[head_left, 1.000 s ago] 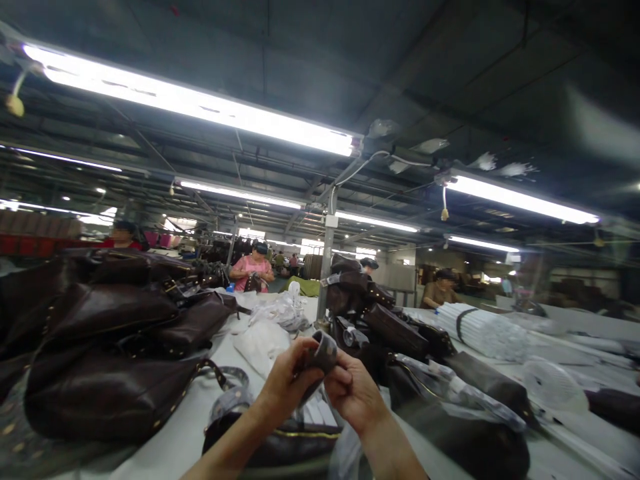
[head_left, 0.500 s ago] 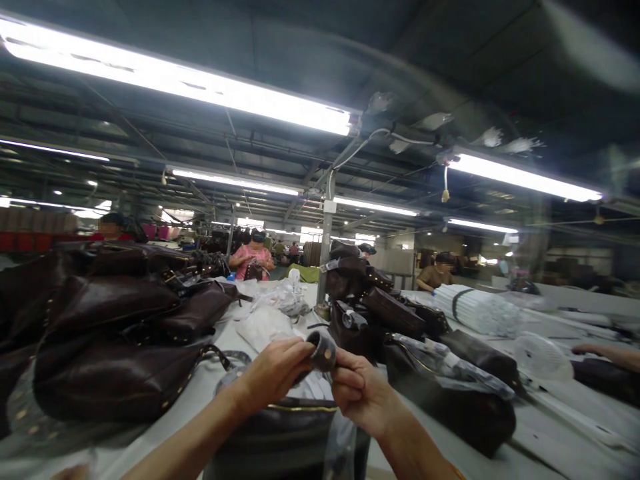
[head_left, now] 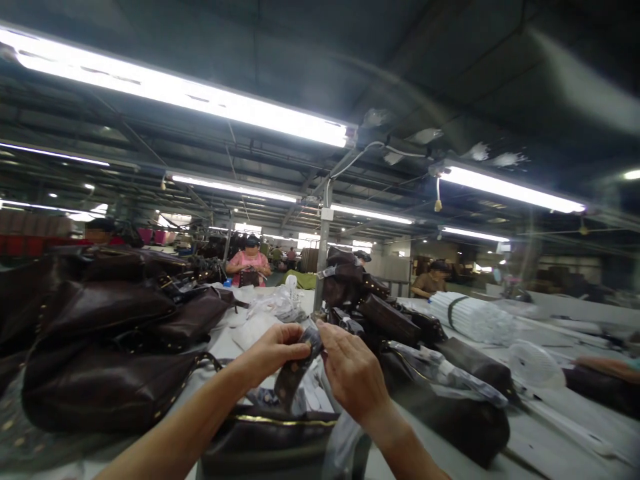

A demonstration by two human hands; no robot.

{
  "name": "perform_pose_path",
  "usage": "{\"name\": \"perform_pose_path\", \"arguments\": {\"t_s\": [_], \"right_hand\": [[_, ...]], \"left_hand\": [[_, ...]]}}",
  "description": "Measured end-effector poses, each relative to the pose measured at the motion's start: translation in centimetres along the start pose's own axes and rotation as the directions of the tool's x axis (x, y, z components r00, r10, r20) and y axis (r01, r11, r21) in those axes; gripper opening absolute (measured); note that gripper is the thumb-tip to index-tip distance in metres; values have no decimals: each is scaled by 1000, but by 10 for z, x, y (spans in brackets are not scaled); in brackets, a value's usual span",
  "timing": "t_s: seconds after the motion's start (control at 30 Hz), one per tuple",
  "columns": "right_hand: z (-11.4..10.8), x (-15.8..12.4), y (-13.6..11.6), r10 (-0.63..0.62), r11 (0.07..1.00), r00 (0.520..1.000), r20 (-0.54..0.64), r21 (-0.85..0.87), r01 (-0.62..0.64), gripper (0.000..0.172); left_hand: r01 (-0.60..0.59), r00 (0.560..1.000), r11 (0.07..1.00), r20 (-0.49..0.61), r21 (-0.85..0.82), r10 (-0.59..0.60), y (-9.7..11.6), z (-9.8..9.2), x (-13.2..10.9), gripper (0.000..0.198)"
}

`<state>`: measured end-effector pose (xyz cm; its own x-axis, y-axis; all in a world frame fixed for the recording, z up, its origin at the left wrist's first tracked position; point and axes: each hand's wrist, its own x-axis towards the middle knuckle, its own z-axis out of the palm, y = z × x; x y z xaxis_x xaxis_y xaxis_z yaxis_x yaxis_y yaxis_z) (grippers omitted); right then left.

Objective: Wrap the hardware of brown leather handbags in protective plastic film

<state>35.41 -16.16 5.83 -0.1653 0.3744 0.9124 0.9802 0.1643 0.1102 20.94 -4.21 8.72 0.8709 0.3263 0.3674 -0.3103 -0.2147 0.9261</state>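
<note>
A dark brown bag strap (head_left: 289, 385) with rivets rises toward my hands from a dark leather bag (head_left: 270, 440). My left hand (head_left: 275, 350) pinches the strap between thumb and fingers. Clear plastic film (head_left: 312, 339) lies around the strap's upper part, between both hands. My right hand (head_left: 353, 367) has its fingers pressed together, with the fingertips on the film-covered strap; its thumb is mostly hidden. Below, the bag's gold zipper (head_left: 280, 420) runs across its top, and white paper shows behind the strap. Another plastic wrapping (head_left: 340, 447) hangs over the bag's right side.
Dark leather bags (head_left: 100, 373) are piled at left, and more bags (head_left: 390, 317) lie right of the metal post (head_left: 323, 260). A bundle of white rods (head_left: 473, 317) and a white fan (head_left: 536, 365) are at right. A co-worker (head_left: 249, 263) sits across; another person's arm (head_left: 607, 365) reaches in at right.
The strap, curled into a loop earlier, now hangs down from my left hand. My right hand has turned its back to view and its fingers have extended. The view has shifted slightly.
</note>
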Motion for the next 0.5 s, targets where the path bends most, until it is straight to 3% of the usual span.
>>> {"name": "perform_pose_path", "arguments": {"t_s": [0.07,0.17,0.23,0.33,0.5], "right_hand": [[0,12,0,-79,997,992,95,27,77,64],[-3,26,0,-30,986,971,237,168,-10,70],[-6,32,0,57,967,950,307,220,-129,56],[-7,33,0,234,924,926,297,230,-307,34],[5,29,2,397,796,869,296,361,-486,32]], "left_hand": [[9,995,1000,104,0,-9,3,1,2,41],[40,973,999,226,8,-41,10,5,4,42],[49,981,999,186,4,-49,13,9,4,40],[30,998,996,65,-79,-25,12,14,1,40],[32,999,976,19,-213,-28,-4,18,-2,53]]}}
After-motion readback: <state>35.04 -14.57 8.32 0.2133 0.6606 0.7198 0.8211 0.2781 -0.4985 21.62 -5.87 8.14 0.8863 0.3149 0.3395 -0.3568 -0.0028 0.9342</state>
